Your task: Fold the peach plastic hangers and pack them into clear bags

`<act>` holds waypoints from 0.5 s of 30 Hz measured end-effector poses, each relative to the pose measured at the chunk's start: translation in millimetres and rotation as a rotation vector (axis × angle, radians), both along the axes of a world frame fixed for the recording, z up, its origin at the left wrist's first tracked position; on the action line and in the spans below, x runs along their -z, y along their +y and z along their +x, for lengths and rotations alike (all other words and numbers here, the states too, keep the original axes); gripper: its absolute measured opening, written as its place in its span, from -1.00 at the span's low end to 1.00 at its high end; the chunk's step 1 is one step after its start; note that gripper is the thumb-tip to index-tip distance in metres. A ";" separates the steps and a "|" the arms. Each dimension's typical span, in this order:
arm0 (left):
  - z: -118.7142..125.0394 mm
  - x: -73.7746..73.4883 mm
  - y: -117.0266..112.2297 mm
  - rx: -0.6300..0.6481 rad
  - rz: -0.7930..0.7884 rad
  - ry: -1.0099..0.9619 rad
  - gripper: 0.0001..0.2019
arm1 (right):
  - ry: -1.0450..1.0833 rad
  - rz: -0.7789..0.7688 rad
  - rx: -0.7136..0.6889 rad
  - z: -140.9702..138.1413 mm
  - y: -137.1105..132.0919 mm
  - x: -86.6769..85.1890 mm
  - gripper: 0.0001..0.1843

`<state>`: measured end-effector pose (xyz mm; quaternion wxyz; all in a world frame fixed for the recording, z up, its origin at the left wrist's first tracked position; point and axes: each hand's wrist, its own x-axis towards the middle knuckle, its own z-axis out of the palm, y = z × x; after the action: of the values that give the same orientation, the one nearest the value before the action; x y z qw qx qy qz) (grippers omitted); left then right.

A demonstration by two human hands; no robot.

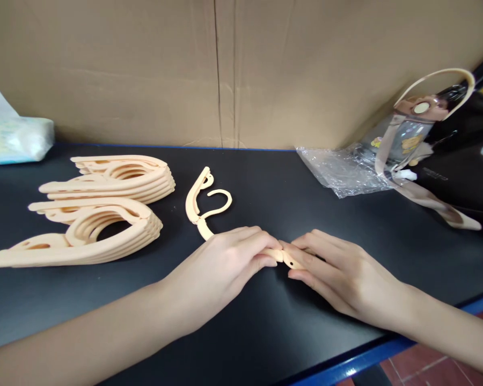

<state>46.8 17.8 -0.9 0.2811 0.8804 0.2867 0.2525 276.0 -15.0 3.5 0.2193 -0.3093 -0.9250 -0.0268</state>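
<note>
A cream plastic folding hanger (192, 202) lies partly unfolded on the dark table, its curved hook (228, 200) pointing away from me. My left hand (231, 265) is closed around one arm of it and covers much of that arm. Just to the right, my right hand (342, 271) pinches the arm's end piece, where a joint and a small dark hole show between my two hands. Fingertips of both hands almost meet there. Farther left lie a nearer stack of folded hangers (116, 244) and a farther stack of folded hangers (148, 179), both the same cream colour.
At the back left is a soft plastic-wrapped pack (20, 139). A crumpled clear plastic bag (338, 169) lies at the back right, beside a clear bottle with a strap (410, 134) and a shiny black bag (462, 161). A cardboard wall (145, 75) stands behind the table.
</note>
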 end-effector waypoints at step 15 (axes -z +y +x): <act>-9.6 1.0 4.4 -0.390 0.240 0.341 -0.49 | 0.000 -0.095 0.085 28.1 9.0 -9.8 -0.77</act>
<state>37.2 22.2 -2.0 0.0685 0.8653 0.4619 0.1825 304.1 -6.1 13.3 0.2033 -0.3585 -0.9111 0.0076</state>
